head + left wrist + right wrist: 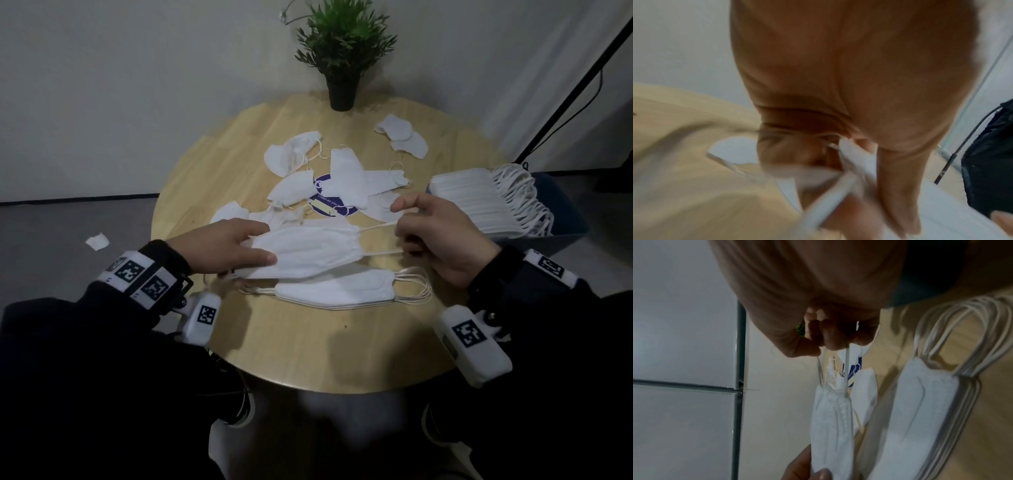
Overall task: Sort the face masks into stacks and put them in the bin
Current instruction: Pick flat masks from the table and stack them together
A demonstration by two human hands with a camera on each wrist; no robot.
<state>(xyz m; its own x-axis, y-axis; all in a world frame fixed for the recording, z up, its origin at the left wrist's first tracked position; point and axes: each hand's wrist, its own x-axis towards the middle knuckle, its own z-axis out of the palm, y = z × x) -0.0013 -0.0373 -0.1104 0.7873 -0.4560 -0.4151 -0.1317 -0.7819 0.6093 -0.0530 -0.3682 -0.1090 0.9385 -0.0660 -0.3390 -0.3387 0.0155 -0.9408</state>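
A white folded face mask (308, 251) (831, 426) hangs just above the round wooden table (308, 342). My left hand (229, 246) pinches its left end between thumb and fingers. My right hand (435, 233) (818, 331) holds its ear loop (380, 226) stretched taut to the right. Under it lies a small stack of flat masks (334, 291) (920, 418) with their loops to the right. Several loose masks (346, 171) are scattered over the table's middle. A blue bin (561, 212) at the right holds a tall stack of masks (479, 202).
A potted green plant (342, 51) stands at the table's far edge. Two more masks (404, 137) lie far right on the table. One scrap of white material (97, 241) lies on the floor to the left. A black stand leg (575, 82) slants behind the bin.
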